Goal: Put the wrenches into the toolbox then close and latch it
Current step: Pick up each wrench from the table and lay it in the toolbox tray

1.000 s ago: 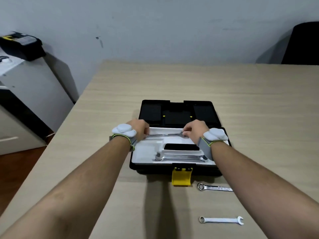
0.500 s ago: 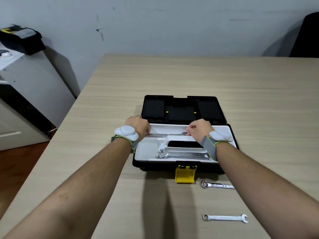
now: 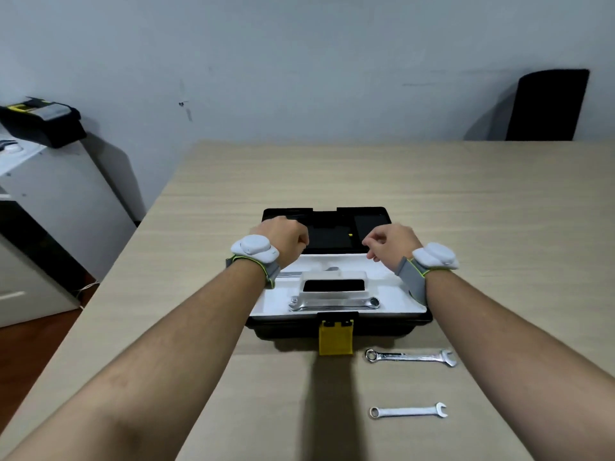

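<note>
A black toolbox (image 3: 392, 327) lies open on the table with its lid (image 3: 369, 221) flat behind and a yellow latch (image 3: 335, 338) hanging at the front. Its white tray (image 3: 392, 294) holds wrenches (image 3: 333, 303) along the front and another wrench (image 3: 293, 273) behind the handle block, partly hidden by my left wrist. My left hand (image 3: 284, 239) hovers over the tray's back left, fingers curled, holding nothing. My right hand (image 3: 389, 241) hovers at the back right, fingers loosely curled and empty. Two wrenches lie on the table in front: one (image 3: 410, 357) near the box, one (image 3: 408, 411) closer to me.
The wooden table (image 3: 482, 211) stretches back to a grey wall. A black chair back (image 3: 545, 104) stands at the far right. Left of the table is a white cabinet (image 3: 50, 201) with another black toolbox (image 3: 43, 123) on top.
Both hands let go of the wrench they were laying in the back of the tray and lifted away from it. The camera view shifted upward.
</note>
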`<state>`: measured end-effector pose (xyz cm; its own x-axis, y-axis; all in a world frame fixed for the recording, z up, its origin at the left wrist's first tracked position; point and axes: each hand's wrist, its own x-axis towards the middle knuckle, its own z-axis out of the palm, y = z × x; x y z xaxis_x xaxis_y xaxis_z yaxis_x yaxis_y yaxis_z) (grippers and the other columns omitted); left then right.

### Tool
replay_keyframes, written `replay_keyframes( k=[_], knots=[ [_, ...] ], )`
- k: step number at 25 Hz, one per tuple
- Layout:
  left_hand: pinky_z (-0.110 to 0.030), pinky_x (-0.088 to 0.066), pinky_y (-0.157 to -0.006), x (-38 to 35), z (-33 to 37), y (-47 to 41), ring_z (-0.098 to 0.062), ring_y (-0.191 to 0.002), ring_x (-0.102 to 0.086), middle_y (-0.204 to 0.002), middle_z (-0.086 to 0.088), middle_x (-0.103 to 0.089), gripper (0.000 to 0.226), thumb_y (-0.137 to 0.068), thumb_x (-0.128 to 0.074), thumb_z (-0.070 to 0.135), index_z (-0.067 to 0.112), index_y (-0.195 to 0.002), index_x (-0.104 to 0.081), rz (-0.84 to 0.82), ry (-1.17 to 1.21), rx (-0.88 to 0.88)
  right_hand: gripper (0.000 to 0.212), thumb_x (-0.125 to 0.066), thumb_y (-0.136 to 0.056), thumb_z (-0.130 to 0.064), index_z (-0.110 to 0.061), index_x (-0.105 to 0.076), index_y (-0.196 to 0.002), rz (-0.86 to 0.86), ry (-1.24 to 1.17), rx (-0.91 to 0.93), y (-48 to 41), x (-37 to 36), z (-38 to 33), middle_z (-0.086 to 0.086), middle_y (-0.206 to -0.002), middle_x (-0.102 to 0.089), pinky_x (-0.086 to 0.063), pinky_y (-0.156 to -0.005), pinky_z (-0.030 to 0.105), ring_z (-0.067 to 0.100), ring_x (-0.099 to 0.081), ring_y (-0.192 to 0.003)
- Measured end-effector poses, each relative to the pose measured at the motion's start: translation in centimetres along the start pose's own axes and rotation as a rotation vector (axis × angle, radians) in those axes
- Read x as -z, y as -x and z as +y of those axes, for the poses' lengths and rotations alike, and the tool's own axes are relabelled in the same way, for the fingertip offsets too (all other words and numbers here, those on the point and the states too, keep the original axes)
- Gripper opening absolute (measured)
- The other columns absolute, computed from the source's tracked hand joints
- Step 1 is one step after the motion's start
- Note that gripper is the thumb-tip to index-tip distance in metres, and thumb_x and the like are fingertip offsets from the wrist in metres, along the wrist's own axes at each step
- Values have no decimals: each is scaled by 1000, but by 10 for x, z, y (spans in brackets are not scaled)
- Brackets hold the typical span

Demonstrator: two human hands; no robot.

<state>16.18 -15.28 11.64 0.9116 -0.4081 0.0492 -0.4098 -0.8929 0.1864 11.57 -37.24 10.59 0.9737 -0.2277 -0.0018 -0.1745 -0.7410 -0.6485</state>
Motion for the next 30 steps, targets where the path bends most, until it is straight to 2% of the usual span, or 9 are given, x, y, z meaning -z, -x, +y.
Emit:
replay_keyframes(
  k=[2, 4, 7, 10, 14, 18, 21, 25, 30],
  knots=[
    [-36, -56, -76, 4, 35, 3, -27, -95, -63, -94, -1, -75, 19, -84, -53, 22, 27, -91, -71, 10, 35, -65, 21, -58, -84, -20, -25, -65, -65, 64, 41, -30, 13, 21, 15, -8, -41, -63, -52, -61, 26, 7, -62, -52],
    [-34, -56, -75, 2, 68, 8, -28, -92, -66, -94, -1, -75, 19, -84, -54, 23, 25, -91, -71, 0, 63, -113, 21, -58, -83, -20, -24, -64, -62, 92, 63, -79, 25, 36, 32, -9, -37, -58, -53, -64, 26, 4, -61, -51],
    [-32, -52, -76, -17, 122, 18, -26, -94, -65, -98, 2, -75, 17, -87, -54, 27, 26, -94, -69, -78, 82, -204, 14, -59, -83, -19, -15, -71, -76, 104, 84, -178, 50, 53, 73, 2, -53, -66, -58, -75, 31, 22, -71, -68],
    [-34, -50, -77, -48, 159, 35, -26, -99, -63, -103, 0, -72, 18, -88, -52, 29, 26, -96, -68, -167, 46, -274, 16, -59, -83, -20, -13, -73, -81, 79, 105, -266, 76, 56, 114, 6, -64, -72, -58, -73, 32, 24, -70, -73],
    [-36, -51, -77, -86, 171, 56, -34, -97, -63, -104, -10, -71, 20, -89, -51, 24, 19, -99, -67, -307, 5, -340, 16, -61, -81, -18, -17, -76, -87, 30, 153, -309, 102, 41, 154, 10, -90, -77, -56, -82, 33, 30, -69, -91],
    [-40, -52, -91, -128, 161, 74, -35, -109, -60, -120, -15, -64, 29, -90, -49, 14, 12, -115, -64, -447, -46, -316, 30, -60, -83, -20, -22, -70, -111, -211, 236, -252, 120, 10, 184, 8, -118, -70, -49, -94, 27, 27, -63, -110],
    [-42, -48, -96, -151, 151, 78, -37, -118, -55, -130, -18, -56, 39, -90, -47, 3, 7, -128, -53, -506, -160, -292, 39, -56, -85, -21, -26, -60, -123, -354, 379, -148, 125, -7, 196, 6, -134, -59, -47, -101, 33, 31, -55, -119],
    [-42, -49, -92, -160, 149, 82, -39, -117, -52, -128, -19, -51, 39, -91, -44, 2, 11, -128, -52, -498, -163, -228, 31, -58, -84, -18, -22, -63, -115, -369, 464, -82, 128, -15, 203, 10, -125, -57, -50, -94, 40, 34, -55, -111],
    [-42, -44, -94, -150, 155, 85, -38, -120, -49, -130, -20, -50, 42, -85, -54, 0, 5, -125, -47, -576, -132, -241, 22, -70, -76, -21, -19, -70, -98, -415, 442, -139, 124, -6, 195, 9, -116, -61, -49, -88, 29, 28, -59, -108]
  ],
)
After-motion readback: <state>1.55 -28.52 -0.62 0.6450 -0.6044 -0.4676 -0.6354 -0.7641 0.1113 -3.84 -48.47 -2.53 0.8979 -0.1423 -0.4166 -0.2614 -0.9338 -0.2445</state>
